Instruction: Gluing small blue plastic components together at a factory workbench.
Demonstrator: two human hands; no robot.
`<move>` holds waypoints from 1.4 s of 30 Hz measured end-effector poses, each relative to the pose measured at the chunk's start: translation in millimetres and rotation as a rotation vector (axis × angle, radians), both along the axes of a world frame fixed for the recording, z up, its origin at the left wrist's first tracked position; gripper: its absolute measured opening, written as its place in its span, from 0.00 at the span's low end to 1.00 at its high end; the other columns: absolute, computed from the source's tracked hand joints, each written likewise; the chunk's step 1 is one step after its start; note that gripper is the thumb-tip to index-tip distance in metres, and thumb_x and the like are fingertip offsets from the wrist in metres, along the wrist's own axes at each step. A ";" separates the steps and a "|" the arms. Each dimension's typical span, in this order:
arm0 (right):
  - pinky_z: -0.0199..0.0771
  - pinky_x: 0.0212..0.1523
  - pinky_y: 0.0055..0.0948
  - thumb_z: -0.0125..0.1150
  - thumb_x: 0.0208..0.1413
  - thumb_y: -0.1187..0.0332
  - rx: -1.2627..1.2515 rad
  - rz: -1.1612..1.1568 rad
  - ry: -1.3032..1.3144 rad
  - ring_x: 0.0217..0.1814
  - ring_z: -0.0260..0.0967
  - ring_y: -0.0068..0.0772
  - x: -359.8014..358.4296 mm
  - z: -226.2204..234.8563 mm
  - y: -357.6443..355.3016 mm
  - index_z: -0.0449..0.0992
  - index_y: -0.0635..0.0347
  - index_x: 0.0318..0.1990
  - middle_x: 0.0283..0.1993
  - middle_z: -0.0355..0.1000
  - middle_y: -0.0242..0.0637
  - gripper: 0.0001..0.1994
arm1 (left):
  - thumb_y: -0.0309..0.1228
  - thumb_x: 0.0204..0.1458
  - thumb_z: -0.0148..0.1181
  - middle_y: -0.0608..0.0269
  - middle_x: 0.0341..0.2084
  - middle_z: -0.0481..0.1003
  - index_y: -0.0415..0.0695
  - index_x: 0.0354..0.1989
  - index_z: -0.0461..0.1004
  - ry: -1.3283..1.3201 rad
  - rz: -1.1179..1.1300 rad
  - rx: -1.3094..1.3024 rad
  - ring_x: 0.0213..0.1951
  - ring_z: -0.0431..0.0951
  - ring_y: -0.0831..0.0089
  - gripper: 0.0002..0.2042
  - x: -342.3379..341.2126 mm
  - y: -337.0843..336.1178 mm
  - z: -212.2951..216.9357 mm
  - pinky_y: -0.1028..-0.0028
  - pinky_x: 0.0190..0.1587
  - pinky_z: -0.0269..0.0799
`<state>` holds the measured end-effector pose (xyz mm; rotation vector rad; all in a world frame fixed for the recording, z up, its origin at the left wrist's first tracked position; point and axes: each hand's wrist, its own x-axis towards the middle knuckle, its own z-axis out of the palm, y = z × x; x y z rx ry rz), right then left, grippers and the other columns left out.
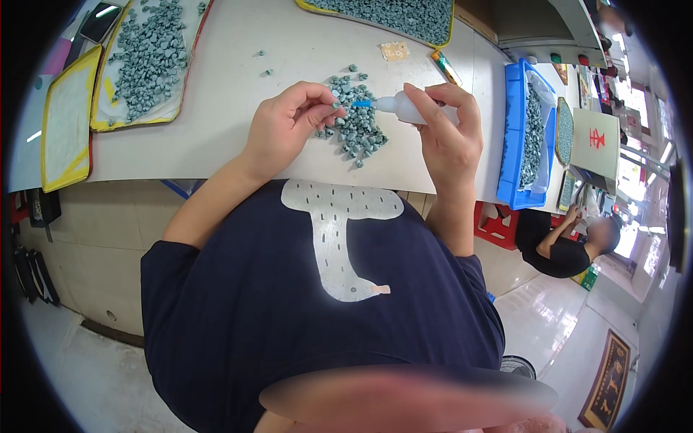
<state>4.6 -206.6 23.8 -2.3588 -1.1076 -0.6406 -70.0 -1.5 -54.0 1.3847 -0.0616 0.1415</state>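
Note:
My left hand (283, 124) is closed in a pinch, with a small grey-green piece (336, 105) between thumb and forefinger. In my right hand (453, 133) is a whitish squeeze bottle (406, 107), tipped on its side. Its thin blue nozzle (362, 104) points left at the pinched piece, a short gap away. Below both hands, a loose pile of similar small grey-green pieces (359, 133) lies on the white table (224, 123). What exactly these pieces are is too small to tell.
Trays of the same pieces stand at the left (148, 68) and at the far edge (393, 16). A yellow-rimmed tray (66, 119) lies far left, near a phone (100, 22). To the right are a small tube (446, 68), a blue bin (511, 133) and a seated person (567, 249).

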 end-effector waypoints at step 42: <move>0.71 0.45 0.27 0.63 0.51 0.75 0.334 -0.276 0.746 0.44 0.72 0.26 49.7 -37.7 -52.6 0.72 0.63 0.49 0.42 0.75 0.36 0.16 | 0.20 0.52 0.60 0.65 0.33 0.74 0.36 0.39 0.72 -0.039 0.057 -0.053 0.34 0.74 0.80 0.07 9.2 -33.7 2.2 0.80 0.39 0.71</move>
